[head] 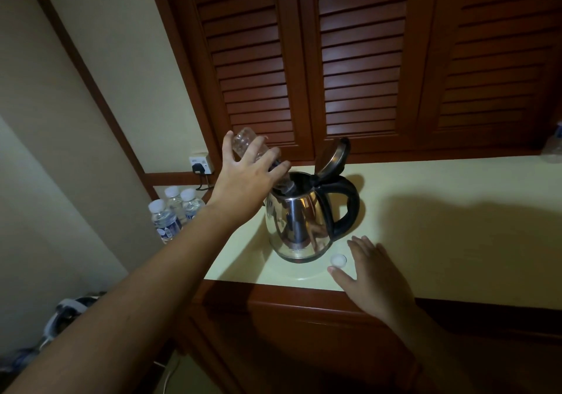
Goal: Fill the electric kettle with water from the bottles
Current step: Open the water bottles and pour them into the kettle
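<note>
A steel electric kettle (299,226) with a black handle stands on the pale countertop (441,211), its lid (331,158) hinged up. My left hand (243,178) grips a clear plastic bottle (244,141) tipped upside down, neck inside the kettle's mouth. The bottle looks almost drained. My right hand (371,272) rests flat on the counter just right of the kettle, fingers apart, holding nothing. A white bottle cap (338,260) lies on the counter by its fingertips.
Three capped water bottles (175,211) stand on a lower shelf to the left, below a wall socket (201,164) with a black plug. Louvered wooden doors (349,59) rise behind the counter. Another bottle (555,147) shows at the far right edge.
</note>
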A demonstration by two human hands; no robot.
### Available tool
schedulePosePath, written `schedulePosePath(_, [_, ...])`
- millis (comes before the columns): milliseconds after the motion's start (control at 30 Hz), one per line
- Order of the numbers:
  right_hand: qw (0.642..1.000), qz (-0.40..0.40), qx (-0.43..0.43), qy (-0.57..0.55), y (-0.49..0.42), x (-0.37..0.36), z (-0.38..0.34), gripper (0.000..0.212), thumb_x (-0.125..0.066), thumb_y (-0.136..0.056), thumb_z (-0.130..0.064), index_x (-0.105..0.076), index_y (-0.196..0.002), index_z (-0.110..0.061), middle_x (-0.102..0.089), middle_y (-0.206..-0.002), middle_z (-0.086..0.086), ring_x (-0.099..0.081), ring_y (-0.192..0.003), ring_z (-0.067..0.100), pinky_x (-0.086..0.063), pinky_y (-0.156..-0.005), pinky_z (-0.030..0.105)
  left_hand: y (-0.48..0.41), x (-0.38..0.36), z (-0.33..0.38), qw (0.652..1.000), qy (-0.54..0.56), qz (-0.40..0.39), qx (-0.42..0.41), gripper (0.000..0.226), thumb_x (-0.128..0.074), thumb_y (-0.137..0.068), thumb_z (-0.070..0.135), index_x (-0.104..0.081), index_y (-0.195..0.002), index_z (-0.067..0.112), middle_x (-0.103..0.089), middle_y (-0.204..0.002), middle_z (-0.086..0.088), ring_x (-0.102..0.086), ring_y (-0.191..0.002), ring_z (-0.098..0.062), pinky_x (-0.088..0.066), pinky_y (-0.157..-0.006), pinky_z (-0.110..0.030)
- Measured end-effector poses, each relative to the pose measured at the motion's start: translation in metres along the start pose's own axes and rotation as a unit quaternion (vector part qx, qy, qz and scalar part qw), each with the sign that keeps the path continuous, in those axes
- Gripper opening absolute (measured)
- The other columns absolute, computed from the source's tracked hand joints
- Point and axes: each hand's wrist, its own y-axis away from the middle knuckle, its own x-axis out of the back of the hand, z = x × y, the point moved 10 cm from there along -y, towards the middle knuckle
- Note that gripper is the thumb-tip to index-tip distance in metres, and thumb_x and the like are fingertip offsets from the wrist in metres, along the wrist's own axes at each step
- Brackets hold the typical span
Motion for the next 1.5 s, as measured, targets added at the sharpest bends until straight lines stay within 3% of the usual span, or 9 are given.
schedulePosePath(433, [0.998, 0.038, 0.023, -0.038, -0.002, 0.007, -0.001, 0.032, -0.060, -0.093, -0.051, -0.063, -0.114, -0.026, -0.063, -0.125, -0.008, -0.056, -0.122, 0.016, -0.040, -0.113, 0.036, 0.005, 0.005, -0.013, 0.998, 0.023, -0.006, 0.060, 0.089, -0.075, -0.086, 0.027, -0.031, -0.162, 0.027, -0.041, -0.165, -0.003, -0.028, -0.157, -0.036, -0.012, -0.117, -0.082])
schedulePosePath(533, [0.994, 0.044, -0.004, -0.102, 0.001, 0.019, -0.002, 0.032, -0.065, -0.093, -0.046, -0.065, -0.117, -0.025, -0.065, -0.119, -0.008, -0.058, -0.106, 0.010, -0.042, -0.083, 0.017, 0.022, 0.001, -0.033, 0.977, 0.140, 0.004, 0.161, 0.076, -0.070, -0.089, 0.033, -0.036, -0.157, 0.026, -0.049, -0.159, 0.002, -0.032, -0.153, -0.032, -0.017, -0.119, -0.077])
schedulePosePath(633, [0.984, 0.052, 0.001, -0.168, 0.005, 0.033, -0.007, 0.035, -0.069, -0.092, -0.043, -0.069, -0.121, -0.023, -0.070, -0.113, -0.010, -0.062, -0.099, 0.006, -0.039, -0.080, 0.010, 0.056, -0.005, -0.035, 0.911, 0.338, 0.033, 0.235, 0.054, -0.063, -0.098, 0.046, -0.048, -0.147, 0.030, -0.059, -0.145, 0.005, -0.037, -0.144, -0.028, -0.026, -0.118, -0.066])
schedulePosePath(800, [0.974, 0.033, 0.088, -0.206, 0.008, 0.062, -0.042, 0.028, -0.076, -0.088, -0.035, -0.071, -0.115, -0.029, -0.071, -0.098, -0.014, -0.062, -0.091, -0.005, -0.044, -0.080, 0.008, 0.108, -0.004, 0.031, 0.853, 0.503, 0.013, 0.137, 0.054, -0.053, -0.099, 0.061, -0.049, -0.147, 0.036, -0.057, -0.124, 0.014, -0.058, -0.108, -0.012, -0.049, -0.081, -0.034])
schedulePosePath(967, [0.970, -0.006, 0.154, -0.188, 0.003, 0.079, -0.066, 0.030, -0.075, -0.087, -0.032, -0.068, -0.116, -0.029, -0.066, -0.101, -0.015, -0.060, -0.093, -0.003, -0.045, -0.081, 0.013, 0.123, -0.015, 0.057, 0.861, 0.497, -0.026, 0.107, 0.063, -0.045, -0.093, 0.071, -0.052, -0.147, 0.040, -0.060, -0.132, 0.020, -0.063, -0.114, -0.010, -0.055, -0.088, -0.037])
schedulePosePath(1167, [0.969, -0.051, 0.136, -0.201, 0.005, 0.082, -0.057, 0.025, -0.071, -0.091, -0.035, -0.067, -0.114, -0.042, -0.065, -0.107, -0.032, -0.058, -0.106, -0.014, -0.035, -0.084, -0.002, 0.122, -0.023, 0.072, 0.836, 0.537, -0.072, 0.084, 0.057, -0.049, -0.093, 0.072, -0.056, -0.143, 0.045, -0.064, -0.123, 0.020, -0.066, -0.109, -0.010, -0.056, -0.088, -0.040])
schedulePosePath(1300, [0.966, -0.027, 0.118, -0.229, 0.012, 0.096, -0.047, 0.026, -0.070, -0.092, -0.034, -0.070, -0.118, -0.039, -0.070, -0.112, -0.026, -0.062, -0.106, -0.007, -0.043, -0.090, 0.008, 0.112, -0.022, 0.089, 0.729, 0.673, -0.089, 0.082, 0.038, -0.062, -0.094, 0.057, -0.070, -0.128, 0.043, -0.072, -0.111, 0.010, -0.070, -0.102, -0.014, -0.056, -0.087, -0.046])
schedulePosePath(1433, [0.963, -0.019, 0.117, -0.242, 0.018, 0.114, -0.035, 0.021, -0.072, -0.091, -0.027, -0.072, -0.109, -0.038, -0.069, -0.107, -0.030, -0.063, -0.105, -0.008, -0.042, -0.089, 0.004, 0.098, -0.020, 0.116, 0.557, 0.810, -0.162, 0.086, 0.029, -0.067, -0.098, 0.041, -0.077, -0.124, 0.034, -0.076, -0.105, -0.024, -0.071, -0.090, -0.054, -0.055, -0.077, -0.068])
schedulePosePath(1500, [0.961, -0.024, 0.117, -0.249, 0.020, 0.124, -0.025, 0.025, -0.072, -0.091, -0.024, -0.071, -0.111, -0.040, -0.070, -0.109, -0.028, -0.063, -0.108, -0.006, -0.044, -0.092, 0.008, 0.089, -0.023, 0.132, 0.480, 0.852, -0.192, 0.081, 0.031, -0.067, -0.097, 0.032, -0.078, -0.121, 0.015, -0.072, -0.094, -0.031, -0.070, -0.071, -0.042, -0.055, -0.062, -0.050])
